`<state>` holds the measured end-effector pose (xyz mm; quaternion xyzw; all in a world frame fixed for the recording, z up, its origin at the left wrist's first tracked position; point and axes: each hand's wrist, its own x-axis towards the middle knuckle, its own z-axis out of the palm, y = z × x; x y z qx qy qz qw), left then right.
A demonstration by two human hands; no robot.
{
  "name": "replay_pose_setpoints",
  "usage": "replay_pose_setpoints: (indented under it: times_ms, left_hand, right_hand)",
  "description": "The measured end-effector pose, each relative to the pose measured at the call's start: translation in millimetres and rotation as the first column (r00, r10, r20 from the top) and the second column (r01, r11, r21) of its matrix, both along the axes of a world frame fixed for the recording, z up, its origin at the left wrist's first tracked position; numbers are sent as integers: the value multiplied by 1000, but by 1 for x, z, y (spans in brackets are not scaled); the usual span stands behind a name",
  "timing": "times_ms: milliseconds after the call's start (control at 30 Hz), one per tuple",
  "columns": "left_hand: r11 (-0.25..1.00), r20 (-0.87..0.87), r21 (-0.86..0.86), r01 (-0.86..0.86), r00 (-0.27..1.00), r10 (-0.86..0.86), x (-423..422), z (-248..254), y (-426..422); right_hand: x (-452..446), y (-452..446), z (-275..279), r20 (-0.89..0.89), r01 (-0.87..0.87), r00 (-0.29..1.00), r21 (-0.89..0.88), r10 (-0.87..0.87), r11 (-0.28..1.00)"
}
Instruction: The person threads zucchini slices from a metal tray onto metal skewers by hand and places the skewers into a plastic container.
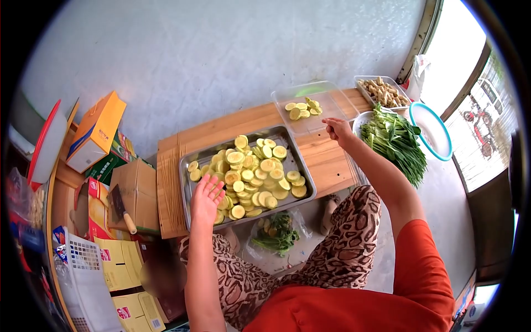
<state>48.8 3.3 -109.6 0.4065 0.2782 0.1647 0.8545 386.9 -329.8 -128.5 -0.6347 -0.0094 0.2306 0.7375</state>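
Observation:
Many round yellow-green zucchini slices (243, 171) lie heaped in a metal tray (306, 187) on the wooden table. My left hand (206, 200) is over the tray's left part, fingers spread, holding nothing. To the right, my right hand (337, 130) is by the near right corner of a clear plastic container (304, 125), its fingers drawn together; whether anything small is between them I cannot make out. A few zucchini slices (303, 109) lie in that container. Thin wooden skewers (172, 191) lie on the table at the tray's left.
Leafy greens (392, 141) fill a bowl at the right, beside a blue-rimmed basin (449, 145) and a tray of brown pieces (383, 92). Boxes (134, 191), a knife (123, 207) and a white basket (91, 288) are at left. A bag of greens (276, 232) lies beneath the table.

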Motion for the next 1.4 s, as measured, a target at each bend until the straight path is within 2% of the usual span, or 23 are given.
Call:
replay_pose_setpoints:
  times_ms: [67,100,133,167,200,233,367,433,567,633,667,733,800,867,900,1000,1067,1100,1133,1233,1400]
  left_hand:
    - [1000,-3,-2,-1,1000,1,0,1,0]
    - [1000,-13,-3,-6,1000,6,0,4,-2]
    - [1000,-24,-4,-9,1000,9,1,5,-2]
    - [1000,-28,-4,-8,1000,8,2,4,-1]
    - [1000,-23,-7,3,1000,-3,2,2,0]
    - [1000,-19,-10,13,1000,-13,1,1,1]
    - [1000,-16,-7,15,1000,-15,2,3,0]
    - [1000,8,-7,31,999,-31,5,5,-1]
    - [999,27,8,36,999,-36,5,1,-1]
    - [997,24,64,-34,999,33,2,1,-1]
    - [998,16,59,-21,1000,20,-1,-5,7]
    - [997,166,72,-35,986,23,-5,-13,15]
    - [994,148,22,-108,984,103,-7,-10,15]
    - [994,197,33,-108,975,99,-10,-12,19]
    - [994,203,34,-104,974,95,-11,-11,18]
    - [994,184,51,-98,979,87,-13,-7,16]
    - [993,125,25,-114,986,110,-10,-7,12]
    - [993,127,26,-111,986,107,-7,-6,11]
    - [993,95,28,-111,990,108,-5,-7,9]
    - [993,56,53,-108,993,105,1,-12,8]
    - [992,34,80,-102,994,99,4,-16,6]
  right_hand:
    - [20,9,-6,107,116,989,-127,-103,985]
    - [45,7,-30,183,105,981,-224,-64,969]
    - [52,12,-43,179,105,982,-222,-65,969]
    - [57,16,-53,431,273,902,-519,-28,810]
    - [56,20,-58,621,478,776,-689,106,545]
    - [55,22,-62,559,457,815,-780,150,427]
    - [44,26,-81,504,387,827,-832,250,397]
    - [32,23,-80,571,386,780,-761,256,521]
    - [17,13,-59,620,434,726,-748,296,503]
    - [13,4,-42,642,440,717,-718,271,539]
    - [10,-3,-34,645,455,717,-721,264,522]
    - [4,-26,-30,640,460,715,-734,282,499]
    - [-3,-52,-52,628,474,729,-751,274,460]
    - [-8,-72,-68,430,371,823,-902,372,222]
    - [-18,-79,-75,331,295,877,-943,349,154]
    - [-51,-97,-89,177,200,917,-979,358,-28]
    - [-61,-101,-96,193,197,939,-980,284,17]
    - [-64,-98,-100,273,287,920,-958,282,-9]
    - [-65,-99,-102,274,288,920,-958,279,-9]
    - [-71,-89,-91,183,201,930,-979,318,-23]
    - [-81,-83,-68,145,154,938,-988,316,-4]
